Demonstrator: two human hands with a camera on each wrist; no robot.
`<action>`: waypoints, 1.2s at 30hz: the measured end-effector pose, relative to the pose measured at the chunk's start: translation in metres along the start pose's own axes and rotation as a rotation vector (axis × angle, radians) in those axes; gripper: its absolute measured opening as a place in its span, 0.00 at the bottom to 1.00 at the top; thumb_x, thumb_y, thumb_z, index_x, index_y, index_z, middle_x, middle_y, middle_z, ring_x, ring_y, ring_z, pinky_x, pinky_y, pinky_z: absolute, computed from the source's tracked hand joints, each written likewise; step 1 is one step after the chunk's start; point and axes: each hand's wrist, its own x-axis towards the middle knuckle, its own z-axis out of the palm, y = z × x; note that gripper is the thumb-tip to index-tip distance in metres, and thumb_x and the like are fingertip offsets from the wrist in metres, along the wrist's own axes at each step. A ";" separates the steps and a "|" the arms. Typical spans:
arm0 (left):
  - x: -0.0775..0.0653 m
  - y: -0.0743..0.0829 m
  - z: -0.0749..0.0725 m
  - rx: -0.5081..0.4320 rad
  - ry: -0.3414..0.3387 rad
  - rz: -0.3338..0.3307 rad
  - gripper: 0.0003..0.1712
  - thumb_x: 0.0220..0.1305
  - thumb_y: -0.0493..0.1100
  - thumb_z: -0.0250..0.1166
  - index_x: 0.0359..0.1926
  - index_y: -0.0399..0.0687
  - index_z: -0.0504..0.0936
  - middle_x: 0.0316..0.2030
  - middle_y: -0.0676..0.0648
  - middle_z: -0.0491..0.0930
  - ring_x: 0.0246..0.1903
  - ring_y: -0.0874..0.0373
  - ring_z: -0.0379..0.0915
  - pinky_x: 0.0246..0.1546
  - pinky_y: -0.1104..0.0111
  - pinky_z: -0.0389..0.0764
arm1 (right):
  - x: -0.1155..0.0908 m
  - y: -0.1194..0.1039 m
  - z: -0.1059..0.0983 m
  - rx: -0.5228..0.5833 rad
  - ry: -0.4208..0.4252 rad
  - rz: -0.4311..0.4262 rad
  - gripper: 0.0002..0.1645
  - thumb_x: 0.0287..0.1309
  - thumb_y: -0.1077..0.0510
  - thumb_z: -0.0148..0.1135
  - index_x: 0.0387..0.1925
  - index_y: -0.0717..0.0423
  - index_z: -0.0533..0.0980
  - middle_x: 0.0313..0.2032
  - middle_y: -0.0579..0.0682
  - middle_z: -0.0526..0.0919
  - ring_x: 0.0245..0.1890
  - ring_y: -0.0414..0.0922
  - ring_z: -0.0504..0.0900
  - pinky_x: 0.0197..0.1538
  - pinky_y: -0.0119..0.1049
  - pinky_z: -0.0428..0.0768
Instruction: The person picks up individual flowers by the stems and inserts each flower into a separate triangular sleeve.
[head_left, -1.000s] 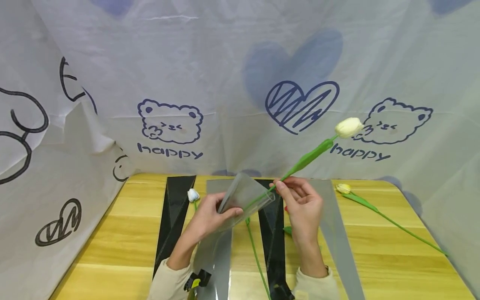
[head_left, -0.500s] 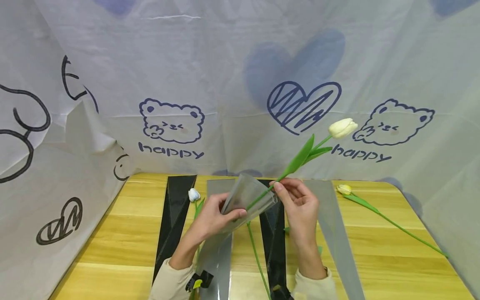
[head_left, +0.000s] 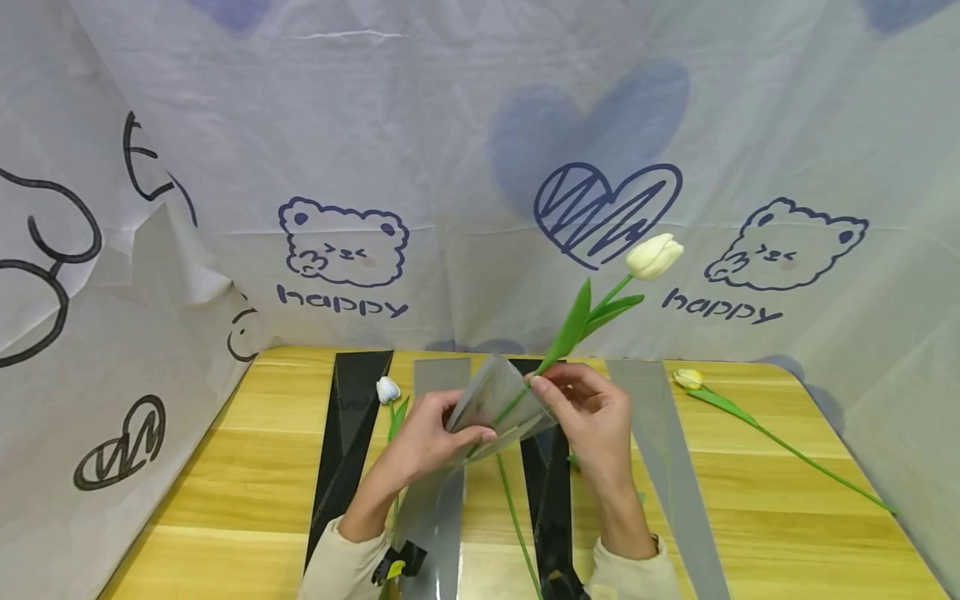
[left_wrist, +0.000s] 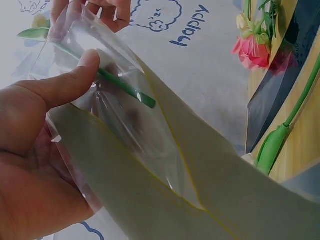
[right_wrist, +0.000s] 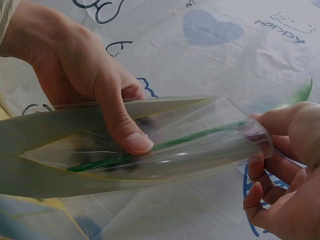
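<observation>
My left hand (head_left: pixel 427 437) grips a flower sleeve (head_left: pixel 487 392) of clear and grey plastic, its thumb lying across the front. The sleeve is tilted, its mouth toward the upper right. At that mouth my right hand (head_left: pixel 592 417) pinches the stem of a white tulip (head_left: pixel 654 257) between thumb and fingertips. Bloom and leaves stand outside the sleeve. Through the clear side, the lower green stem (right_wrist: pixel 195 136) shows inside, and its cut end (left_wrist: pixel 149 101) lies partway down the sleeve.
A pale blue tulip (head_left: pixel 387 390) lies left of the hands, a yellow tulip (head_left: pixel 687 380) to the right. Black strips (head_left: pixel 352 417) and grey strips (head_left: pixel 678 467) lie flat on the wooden table (head_left: pixel 232 500). Beside them is a pink flower (left_wrist: pixel 252 52). Printed cloth (head_left: pixel 465 125) hangs behind.
My right hand has moved left and slightly down, sliding the white tulip's stem deeper into the sleeve. The bloom has shifted left and its leaves have turned apart. My left hand stays nearly still.
</observation>
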 end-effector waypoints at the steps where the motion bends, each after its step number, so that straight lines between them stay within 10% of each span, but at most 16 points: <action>1: 0.000 0.000 0.000 -0.001 -0.002 -0.002 0.14 0.60 0.40 0.77 0.43 0.38 0.86 0.34 0.46 0.86 0.29 0.62 0.80 0.30 0.68 0.81 | 0.000 0.000 0.000 -0.013 -0.006 -0.005 0.04 0.60 0.72 0.70 0.38 0.69 0.83 0.36 0.57 0.89 0.35 0.47 0.86 0.37 0.31 0.79; 8: 0.000 0.001 0.002 -0.003 -0.006 -0.001 0.15 0.61 0.39 0.76 0.48 0.38 0.86 0.37 0.45 0.87 0.31 0.61 0.80 0.31 0.67 0.81 | 0.000 0.001 -0.002 -0.112 -0.066 -0.055 0.04 0.59 0.72 0.71 0.35 0.64 0.85 0.43 0.57 0.83 0.33 0.46 0.73 0.35 0.32 0.71; 19: -0.001 0.004 0.005 -0.001 -0.016 0.019 0.15 0.62 0.40 0.75 0.49 0.42 0.87 0.38 0.48 0.87 0.33 0.61 0.81 0.34 0.66 0.81 | 0.000 0.005 -0.008 -0.172 -0.207 0.053 0.02 0.59 0.70 0.71 0.35 0.65 0.85 0.50 0.55 0.83 0.51 0.47 0.79 0.43 0.34 0.79; 28: 0.001 0.005 0.006 0.018 0.021 0.039 0.10 0.60 0.39 0.76 0.42 0.45 0.87 0.35 0.51 0.85 0.31 0.60 0.76 0.35 0.67 0.78 | -0.001 0.006 -0.005 -0.323 -0.205 0.175 0.03 0.59 0.63 0.75 0.33 0.61 0.87 0.41 0.55 0.85 0.21 0.41 0.69 0.28 0.31 0.71; 36: 0.002 0.006 0.008 -0.023 0.010 0.039 0.07 0.61 0.36 0.75 0.41 0.45 0.88 0.35 0.51 0.85 0.31 0.59 0.77 0.36 0.66 0.78 | 0.000 0.005 -0.006 -0.309 -0.248 0.229 0.07 0.61 0.60 0.73 0.39 0.60 0.87 0.45 0.54 0.87 0.20 0.40 0.68 0.27 0.32 0.70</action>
